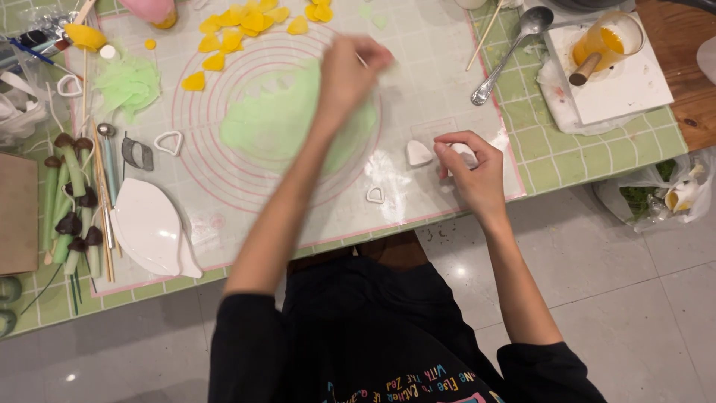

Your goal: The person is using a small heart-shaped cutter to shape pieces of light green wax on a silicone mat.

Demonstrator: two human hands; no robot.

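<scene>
Head view, catalogue of the worktop.

Item: thin round sheet of pale green rolled paste (280,123), laid at the centre of a translucent baking mat printed with pink rings (418,89), on a green-tiled table (567,153). Its far-left edge is scalloped by a row of cut-outs; the surface appears soft, matte and very thin.

Left hand (350,75): held over the far right edge of the sheet, fingers pinched together on something small and pale; what is gripped cannot be told, as the hand is blurred.

Right hand (471,166): curled narrowly around a small white petal-shaped cutter (464,153), pressed to the mat at the right, well apart from the sheet. A white teardrop paste piece (418,152) lies just beside it.

Risks, as judged: the sheet could be torn or stretched if lifted by its edge; the forearm above it could dent the surface. The yellow paste petals (250,21) at the far side and the white leaf-shaped dish (149,227) at near left could be brushed by a sleeve.
</scene>
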